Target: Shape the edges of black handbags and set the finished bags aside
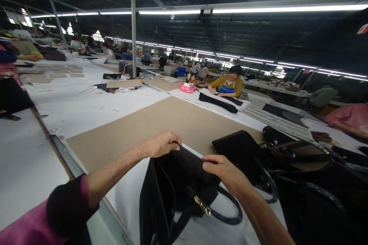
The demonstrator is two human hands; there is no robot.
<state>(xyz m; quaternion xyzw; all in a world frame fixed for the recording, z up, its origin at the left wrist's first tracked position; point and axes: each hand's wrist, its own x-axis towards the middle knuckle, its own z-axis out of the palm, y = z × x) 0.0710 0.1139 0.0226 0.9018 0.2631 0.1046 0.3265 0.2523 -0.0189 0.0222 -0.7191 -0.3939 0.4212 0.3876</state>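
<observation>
A black handbag (156,199) stands on the white-covered table in front of me, its mouth spread and its dark inside showing. My left hand (165,143) pinches the far top edge at its left end. Farther right along that same edge, my right hand (220,166) grips it between thumb and fingers. A gold zipper pull (202,205) hangs near the bag's opening. Beside it curves a dark handle (230,220) that looks wrapped in clear film. The bag's lower part runs out of the picture.
More black bags (310,183) are heaped at the right. A brown board (138,116) lies beyond my hands. Farther off are black strips (218,102), a pink container (187,87) and a seated co-worker (228,82). Stacked card pieces (123,84) lie on the left table.
</observation>
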